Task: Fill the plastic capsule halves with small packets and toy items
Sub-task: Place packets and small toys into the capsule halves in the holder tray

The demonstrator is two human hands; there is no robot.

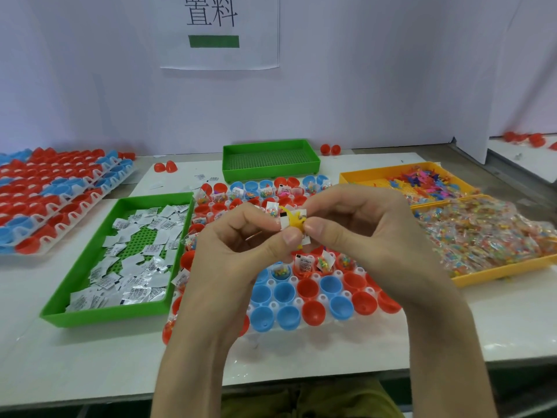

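My left hand (241,236) and right hand (361,230) both pinch the yellow toy (294,220) and a white packet (284,221) between them above mid-tabletop, with the empty capsule halves (283,292) just below, toward the near edge.

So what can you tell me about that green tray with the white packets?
The green tray is shallow, rectangular, plastic-looking, with low walls and a perforated floor. It lies flat on the white table, left of the capsule rack, holding a loose heap of small white printed packets.
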